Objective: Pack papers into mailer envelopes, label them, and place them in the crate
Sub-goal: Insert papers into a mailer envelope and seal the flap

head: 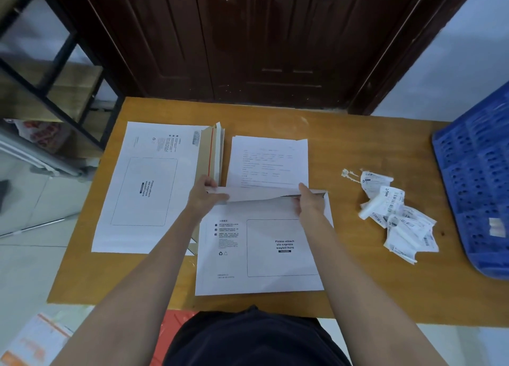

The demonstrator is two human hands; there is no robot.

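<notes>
now | mailer envelope [259, 258] lies nearest on table [358, 288], unlabelled | left hand [205, 197] and right hand [309, 203] pinch its flap [256, 193] | papers [268, 160], spare mailers [148, 183], labels [396, 214] beyond | crate [479, 172] far right, contents unseen

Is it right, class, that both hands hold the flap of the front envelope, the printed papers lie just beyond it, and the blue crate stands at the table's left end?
Not quite: the crate stands at the table's right end, as the head view shows. The rest holds: the left hand and right hand hold the flap of the front envelope, with the papers just beyond.
</notes>
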